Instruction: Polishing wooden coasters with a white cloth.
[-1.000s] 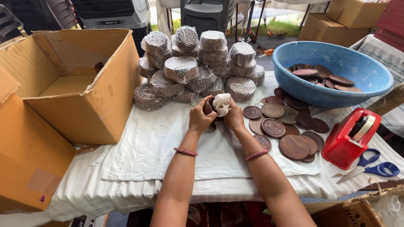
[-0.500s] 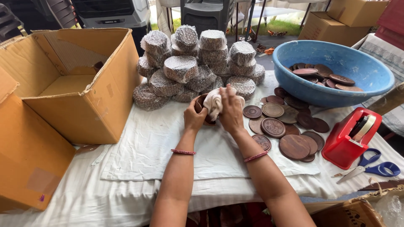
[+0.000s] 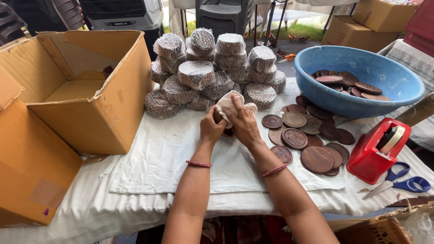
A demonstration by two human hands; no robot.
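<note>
Both your hands meet over the white cloth sheet (image 3: 158,158), just in front of the pile of wrapped bundles (image 3: 212,72). Your left hand (image 3: 211,129) and right hand (image 3: 244,124) are closed together around a stack of dark wooden discs (image 3: 228,132) half covered in pale foam wrap (image 3: 228,105) — the wrap bunches up above your fingers, the discs peek out below betw. your palms. Both hands are clamped on it; neither is free.

Taking the pile as landmark: it sits directly behind your hands, bundles stacked 2–3 high, the nearest one almost touching the wrap. Left of the pile stands an open cardboard box (image 3: 90,104), flaps up, its wall close to the pile's left edge. Right of the pile, loose wooden discs (image 3: 303,140) lie spread on the sheet, some overlapping, just beside your right wrist. Behind those, right of the pile, is a blue basin (image 3: 361,97) w/ more discs inside. Further right — a red tape dispenser (image 3: 379,149), and blue-handled scissors (image 3: 400,180) in front of it near the table edge.
</note>
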